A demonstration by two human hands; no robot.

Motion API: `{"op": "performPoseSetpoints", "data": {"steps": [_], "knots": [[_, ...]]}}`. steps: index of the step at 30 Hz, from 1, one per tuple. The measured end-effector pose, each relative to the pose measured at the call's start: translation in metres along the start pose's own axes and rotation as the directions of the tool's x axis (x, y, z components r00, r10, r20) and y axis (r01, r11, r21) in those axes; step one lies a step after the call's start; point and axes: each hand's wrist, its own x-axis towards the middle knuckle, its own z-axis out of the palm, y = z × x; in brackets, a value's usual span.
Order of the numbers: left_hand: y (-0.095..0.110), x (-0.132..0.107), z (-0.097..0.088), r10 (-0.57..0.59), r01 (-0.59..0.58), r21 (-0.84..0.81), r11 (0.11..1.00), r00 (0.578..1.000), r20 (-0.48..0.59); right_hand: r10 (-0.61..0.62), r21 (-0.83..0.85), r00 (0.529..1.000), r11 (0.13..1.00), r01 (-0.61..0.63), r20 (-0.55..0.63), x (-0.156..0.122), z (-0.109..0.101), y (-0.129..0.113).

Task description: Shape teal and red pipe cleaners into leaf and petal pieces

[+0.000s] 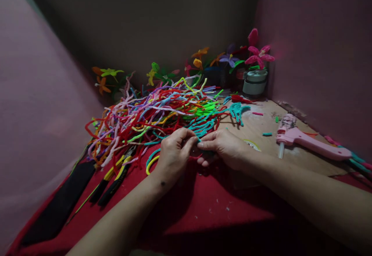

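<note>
My left hand (pixel 174 151) and my right hand (pixel 225 145) meet at the middle of the table, thumbs and forefingers pinched close together. A teal pipe cleaner (pixel 198 139) shows in the narrow gap between the fingertips; most of it is hidden by the fingers. Just beyond my hands lie several more teal pipe cleaners (pixel 203 126), at the near edge of a tangled heap of coloured pipe cleaners (pixel 151 110). Left of my left wrist, a yellow curved piece (pixel 149 165) lies on the red cloth (pixel 209 209).
On the right, a pink hot glue gun (pixel 316 143) rests on a brown board (pixel 247 122). Yellow-and-black pliers (pixel 119 178) and a long black object (pixel 62 201) lie to the left. Behind stand pipe-cleaner flowers (pixel 258 56) and a lidded grey-green container (pixel 255 83).
</note>
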Motion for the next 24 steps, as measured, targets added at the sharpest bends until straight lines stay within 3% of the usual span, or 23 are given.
{"op": "performPoseSetpoints", "data": {"steps": [2, 4, 8, 14, 20, 22, 24], "knots": [[0.0, 0.001, -0.002, 0.1, -0.096, 0.111, 0.989, 0.995, -0.028, -0.015, -0.02, 1.0, 1.0, 0.015, 0.004, -0.001, 0.002, 0.0], [0.0, 0.002, -0.004, 0.127, -0.121, 0.142, 0.982, 0.991, -0.034, -0.035, -0.019, 0.999, 0.999, 0.035, 0.013, -0.002, 0.003, 0.0], [-0.001, 0.002, -0.004, 0.0, -0.001, 0.047, 0.999, 1.0, 0.015, -0.053, 0.024, 0.998, 0.998, 0.053, 0.014, -0.003, 0.003, 0.001], [-0.002, -0.002, 0.003, -0.086, 0.086, -0.013, 0.996, 0.996, 0.026, -0.073, 0.084, 0.997, 0.994, 0.071, 0.028, 0.002, 0.001, 0.006], [0.005, -0.003, 0.001, -0.07, 0.07, 0.036, 0.997, 0.998, -0.012, -0.042, -0.06, 0.998, 0.997, 0.045, 0.038, -0.002, 0.002, 0.004], [0.007, 0.0, -0.002, -0.148, 0.149, -0.066, 0.987, 0.989, 0.013, -0.034, -0.123, 0.999, 0.992, 0.037, 0.024, -0.004, 0.003, 0.003], [0.007, 0.004, -0.006, -0.295, 0.315, -0.253, 0.915, 0.949, 0.114, -0.047, -0.181, 0.999, 0.982, 0.049, 0.017, -0.005, 0.004, 0.002]]}}
